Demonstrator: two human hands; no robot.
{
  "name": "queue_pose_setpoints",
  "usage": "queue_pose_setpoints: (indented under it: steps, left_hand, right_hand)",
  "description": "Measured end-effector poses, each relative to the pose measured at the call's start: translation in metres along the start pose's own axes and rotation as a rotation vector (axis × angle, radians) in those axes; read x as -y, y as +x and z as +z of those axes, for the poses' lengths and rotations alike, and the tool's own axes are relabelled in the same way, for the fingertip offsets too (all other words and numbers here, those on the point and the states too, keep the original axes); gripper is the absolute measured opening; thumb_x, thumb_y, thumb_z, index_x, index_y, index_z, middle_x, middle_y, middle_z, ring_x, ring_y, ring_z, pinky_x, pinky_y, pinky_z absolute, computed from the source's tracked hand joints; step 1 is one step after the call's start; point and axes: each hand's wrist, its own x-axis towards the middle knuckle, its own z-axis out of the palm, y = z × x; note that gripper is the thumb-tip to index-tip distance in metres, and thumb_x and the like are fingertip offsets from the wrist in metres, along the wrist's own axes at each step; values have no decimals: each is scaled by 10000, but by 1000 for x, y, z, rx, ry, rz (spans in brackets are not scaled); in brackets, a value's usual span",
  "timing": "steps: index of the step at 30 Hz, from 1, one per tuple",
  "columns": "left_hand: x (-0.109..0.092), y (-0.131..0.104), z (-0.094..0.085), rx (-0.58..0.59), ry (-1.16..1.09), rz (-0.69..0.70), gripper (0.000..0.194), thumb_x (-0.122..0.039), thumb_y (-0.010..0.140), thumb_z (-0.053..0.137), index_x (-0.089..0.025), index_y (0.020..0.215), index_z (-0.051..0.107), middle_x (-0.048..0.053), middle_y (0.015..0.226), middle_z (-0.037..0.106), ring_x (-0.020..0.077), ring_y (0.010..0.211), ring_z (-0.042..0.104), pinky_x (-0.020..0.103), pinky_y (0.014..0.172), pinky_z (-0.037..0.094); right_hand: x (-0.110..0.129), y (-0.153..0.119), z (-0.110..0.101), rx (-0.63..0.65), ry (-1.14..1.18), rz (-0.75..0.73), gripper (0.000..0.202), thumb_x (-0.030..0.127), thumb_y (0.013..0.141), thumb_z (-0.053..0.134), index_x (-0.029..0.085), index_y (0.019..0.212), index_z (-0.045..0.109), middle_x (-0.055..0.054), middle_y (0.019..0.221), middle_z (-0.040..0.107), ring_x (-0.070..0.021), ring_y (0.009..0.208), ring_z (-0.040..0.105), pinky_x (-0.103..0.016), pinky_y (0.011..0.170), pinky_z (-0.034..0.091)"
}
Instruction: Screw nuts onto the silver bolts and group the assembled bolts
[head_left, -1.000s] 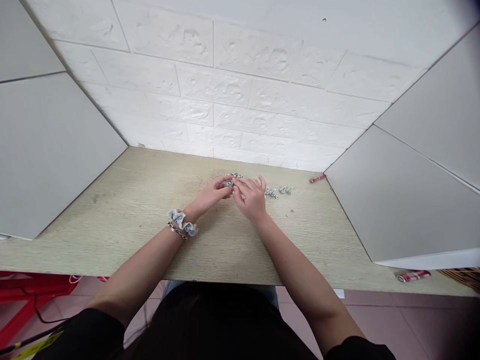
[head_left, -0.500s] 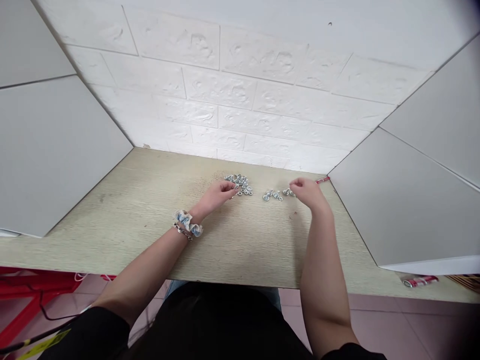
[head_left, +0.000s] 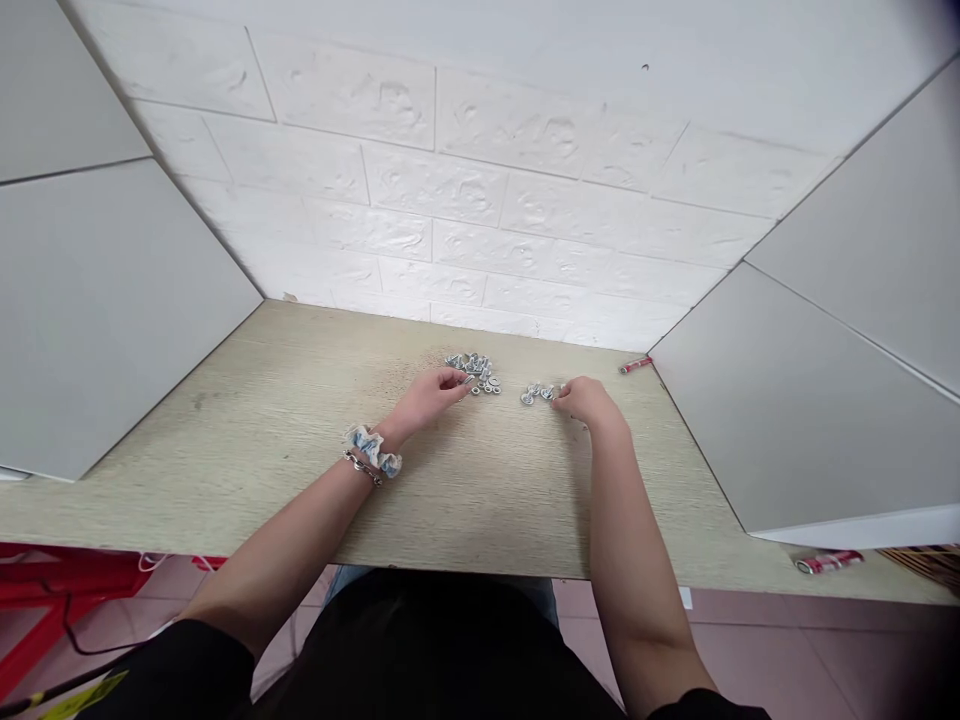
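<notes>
My left hand (head_left: 431, 398) is closed in a pinch on a small silver bolt (head_left: 468, 380), beside a heap of silver bolts (head_left: 472, 364) near the wall. Flat washers and nuts (head_left: 489, 388) lie at the front edge of that heap. To the right is a smaller cluster of bolts with washers (head_left: 532, 392). My right hand (head_left: 592, 405) reaches down at this cluster's right side, thumb and fingertips pressed together at the table. Whatever those fingertips hold, if anything, is hidden, and the hand covers some of the metal pieces.
A white brick-patterned wall (head_left: 465, 240) backs the wooden table (head_left: 465, 500). Grey panels (head_left: 142, 330) stand on the left and more panels (head_left: 847, 400) on the right. One red tube (head_left: 636, 366) lies by the right panel; another red cylinder (head_left: 829, 563) is near the front edge, beside a wicker item (head_left: 926, 568).
My right hand has moved left and down toward the table, from above the far-right bolts to the cluster's right side. My left hand keeps its pinch on the bolt, almost still.
</notes>
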Motion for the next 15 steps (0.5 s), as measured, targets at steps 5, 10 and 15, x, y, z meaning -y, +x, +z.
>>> queue_pose_setpoints:
  steps: [5, 10, 15]
  left_hand:
    - [2, 1, 2, -18, 36, 7, 355, -487, 717, 520, -160, 813, 621, 0, 686, 521, 110, 617, 431, 234, 566, 301]
    - [2, 1, 3, -30, 49, 13, 339, -460, 723, 524, -160, 836, 633, 7, 707, 554, 120, 634, 455, 237, 579, 317]
    - [-1, -1, 3, -41, 72, 31, 307, -431, 746, 510, -168, 851, 630, 9, 735, 577, 128, 651, 471, 244, 602, 330]
  right_hand:
    - [-4, 4, 5, -51, -43, -24, 115, 229, 683, 556, 133, 661, 615, -76, 648, 589, -122, 564, 507, -201, 463, 320]
    - [-9, 2, 2, -75, -83, -72, 127, 227, 682, 529, 137, 615, 587, -67, 604, 568, -124, 562, 500, -216, 492, 310]
    - [-1, -9, -6, -266, 22, -97, 166, 290, 670, 547, 156, 758, 589, -70, 792, 594, -148, 690, 519, -231, 565, 347]
